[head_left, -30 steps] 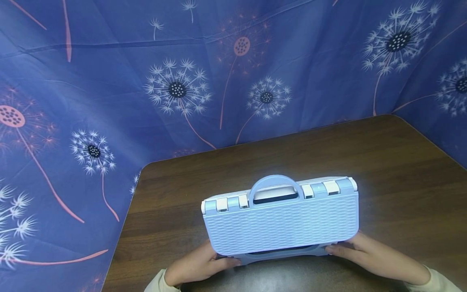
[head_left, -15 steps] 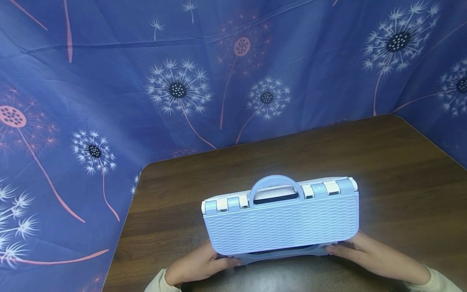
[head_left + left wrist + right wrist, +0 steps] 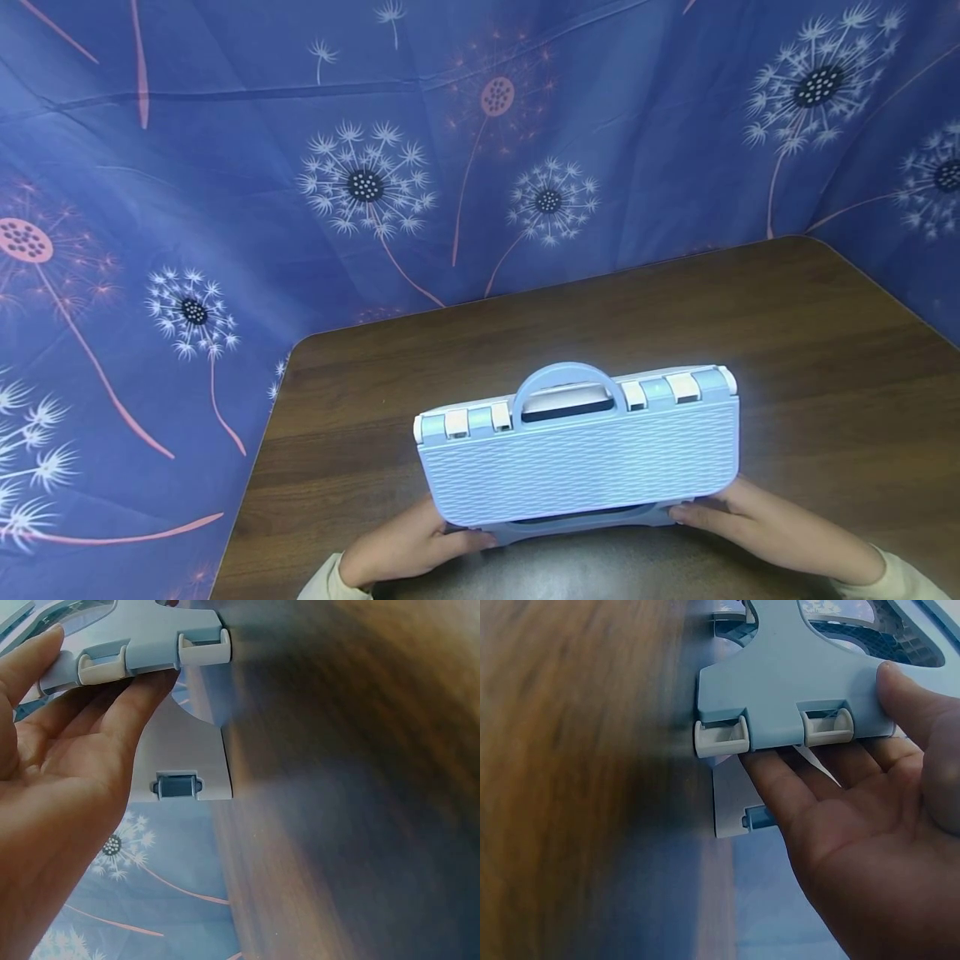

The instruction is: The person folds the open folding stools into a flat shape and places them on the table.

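Observation:
A light blue and white plastic folding step stool [image 3: 585, 462] stands near the front of the table, its wave-textured top facing the head camera. An arched carry handle [image 3: 567, 372] sticks up from its far edge, between white hinge pieces. My left hand [image 3: 408, 537] holds the near leg panel at its left end. In the left wrist view, the thumb lies over that panel [image 3: 154, 634] and the fingers reach beneath it. At the other end, my right hand [image 3: 757, 525] grips the same panel [image 3: 772, 690], thumb on its face and fingers under the hinged edge.
The brown wooden table [image 3: 840, 358] extends behind the stool and to both sides. A blue cloth backdrop [image 3: 637, 167] with dandelion prints hangs along its back and side edges. Light-coloured sleeves [image 3: 333, 579] cover the forearms.

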`<action>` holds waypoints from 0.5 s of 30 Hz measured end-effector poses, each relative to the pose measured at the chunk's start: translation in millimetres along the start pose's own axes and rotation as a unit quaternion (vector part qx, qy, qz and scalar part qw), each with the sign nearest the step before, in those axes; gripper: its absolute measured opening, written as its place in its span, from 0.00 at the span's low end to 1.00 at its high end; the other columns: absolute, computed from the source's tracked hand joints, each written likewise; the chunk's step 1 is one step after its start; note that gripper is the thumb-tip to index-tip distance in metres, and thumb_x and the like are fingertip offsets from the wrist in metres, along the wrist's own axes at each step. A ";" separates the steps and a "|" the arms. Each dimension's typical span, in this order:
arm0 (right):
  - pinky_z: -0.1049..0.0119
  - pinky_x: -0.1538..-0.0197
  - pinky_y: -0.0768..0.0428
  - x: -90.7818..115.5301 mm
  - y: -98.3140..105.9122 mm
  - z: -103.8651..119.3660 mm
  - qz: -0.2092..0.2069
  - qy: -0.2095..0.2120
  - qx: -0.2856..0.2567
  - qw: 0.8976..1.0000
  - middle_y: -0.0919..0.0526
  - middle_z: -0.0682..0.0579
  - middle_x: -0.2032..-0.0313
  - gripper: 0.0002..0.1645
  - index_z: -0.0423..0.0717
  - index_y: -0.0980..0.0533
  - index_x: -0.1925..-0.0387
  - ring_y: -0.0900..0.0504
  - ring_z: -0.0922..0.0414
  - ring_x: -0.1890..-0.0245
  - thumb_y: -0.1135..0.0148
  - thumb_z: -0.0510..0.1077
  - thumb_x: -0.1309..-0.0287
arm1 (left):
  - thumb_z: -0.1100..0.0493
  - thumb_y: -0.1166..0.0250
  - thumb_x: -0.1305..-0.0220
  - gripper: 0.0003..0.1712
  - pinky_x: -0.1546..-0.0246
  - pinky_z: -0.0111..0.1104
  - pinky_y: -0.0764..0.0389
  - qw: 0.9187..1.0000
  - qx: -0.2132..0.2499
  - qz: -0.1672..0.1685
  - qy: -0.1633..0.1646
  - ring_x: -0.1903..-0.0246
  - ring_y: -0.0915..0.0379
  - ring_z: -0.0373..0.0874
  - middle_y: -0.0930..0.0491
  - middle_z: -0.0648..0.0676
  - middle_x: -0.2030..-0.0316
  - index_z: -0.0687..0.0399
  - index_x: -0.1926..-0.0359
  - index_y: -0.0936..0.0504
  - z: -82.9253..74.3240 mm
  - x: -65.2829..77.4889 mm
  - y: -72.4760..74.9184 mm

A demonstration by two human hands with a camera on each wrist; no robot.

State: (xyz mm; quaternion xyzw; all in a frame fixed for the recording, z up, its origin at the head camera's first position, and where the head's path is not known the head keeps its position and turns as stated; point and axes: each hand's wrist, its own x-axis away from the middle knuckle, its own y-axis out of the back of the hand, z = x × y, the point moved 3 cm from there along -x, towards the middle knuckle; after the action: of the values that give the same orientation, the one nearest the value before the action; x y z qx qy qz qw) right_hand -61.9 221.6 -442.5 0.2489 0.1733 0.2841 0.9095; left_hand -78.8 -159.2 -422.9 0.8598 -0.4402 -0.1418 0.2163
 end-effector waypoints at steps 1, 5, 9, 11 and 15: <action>0.77 0.48 0.27 0.0 -0.1 0.1 -0.001 -0.001 0.002 1.000 0.25 0.61 0.41 0.31 0.50 0.38 0.31 0.27 0.68 0.48 0.42 0.34 0.32 | 0.57 0.42 0.26 0.28 0.39 0.34 0.30 1.000 -0.001 -0.001 -0.001 0.40 0.32 0.38 0.30 0.46 0.33 0.46 0.29 0.37 0.1 0.1 0.0; 0.77 0.48 0.27 0.6 -0.2 -0.4 -0.003 -0.008 0.009 1.000 0.26 0.62 0.40 0.32 0.51 0.38 0.30 0.28 0.69 0.47 0.41 0.35 0.32 | 0.57 0.42 0.26 0.28 0.39 0.34 0.30 1.000 -0.009 -0.003 -0.002 0.40 0.32 0.37 0.30 0.46 0.34 0.46 0.29 0.36 0.4 0.6 0.1; 0.77 0.48 0.27 0.8 0.1 -1.3 -0.001 -0.012 0.004 1.000 0.26 0.62 0.39 0.32 0.51 0.38 0.30 0.27 0.68 0.47 0.41 0.35 0.32 | 0.57 0.41 0.26 0.28 0.39 0.33 0.30 1.000 -0.010 -0.006 0.003 0.40 0.33 0.37 0.29 0.47 0.34 0.46 0.29 0.36 -0.4 1.2 0.1; 0.77 0.48 0.27 0.6 0.2 -1.6 0.001 -0.013 0.000 1.000 0.26 0.62 0.39 0.32 0.51 0.39 0.30 0.27 0.68 0.47 0.42 0.36 0.32 | 0.57 0.41 0.27 0.28 0.38 0.34 0.31 1.000 -0.009 -0.008 0.004 0.40 0.33 0.37 0.30 0.47 0.34 0.46 0.29 0.35 -0.9 1.3 0.1; 0.77 0.48 0.27 0.3 0.1 -2.2 0.005 -0.019 -0.003 1.000 0.28 0.63 0.38 0.34 0.51 0.40 0.29 0.28 0.68 0.47 0.42 0.36 0.31 | 0.57 0.41 0.27 0.28 0.38 0.34 0.31 1.000 -0.004 -0.006 0.003 0.39 0.34 0.37 0.30 0.47 0.33 0.46 0.29 0.36 -0.4 0.6 -0.2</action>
State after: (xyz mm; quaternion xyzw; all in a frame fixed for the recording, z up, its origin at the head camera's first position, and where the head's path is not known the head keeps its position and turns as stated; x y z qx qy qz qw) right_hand -62.8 222.6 -444.2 0.2524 0.1541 0.2848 0.9118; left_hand -78.1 -159.4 -422.7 0.8621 -0.4337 -0.1427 0.2199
